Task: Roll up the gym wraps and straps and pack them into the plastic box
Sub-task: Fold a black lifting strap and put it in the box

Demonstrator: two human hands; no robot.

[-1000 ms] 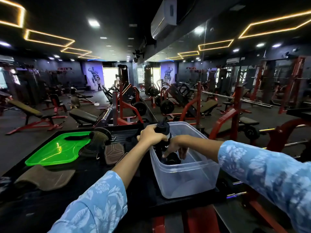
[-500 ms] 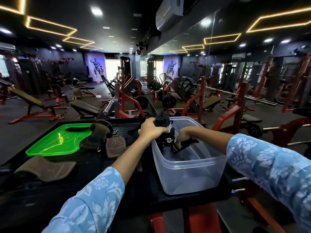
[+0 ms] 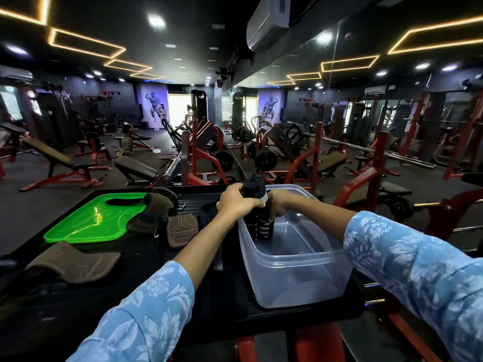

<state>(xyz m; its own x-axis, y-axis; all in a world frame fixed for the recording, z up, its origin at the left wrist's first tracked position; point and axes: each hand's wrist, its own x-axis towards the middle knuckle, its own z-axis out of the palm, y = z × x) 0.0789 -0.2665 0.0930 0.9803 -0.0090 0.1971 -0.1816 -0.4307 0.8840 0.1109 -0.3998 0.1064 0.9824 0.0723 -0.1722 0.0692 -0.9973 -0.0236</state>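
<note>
Black rolled wrap (image 3: 254,190) is standing upright over the plastic box (image 3: 295,267), left hand (image 3: 236,202) and right hand (image 3: 278,205) fingers curling around it.

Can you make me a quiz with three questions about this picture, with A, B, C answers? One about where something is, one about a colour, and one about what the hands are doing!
1. Where is the clear plastic box?
A. On the floor
B. On the black table, right of the tray
C. On top of the tray

2. What colour is the tray?
A. Bright green
B. Red
C. White

3. What are the left hand and right hand doing?
A. Resting flat on the table
B. Lifting the tray
C. Gripping a rolled black wrap over the box

Answers:
1 B, the box stands on the dark table, with the tray off to its left.
2 A, the tray glows green.
3 C, both hands curl round the roll above the box's far corner.
</note>
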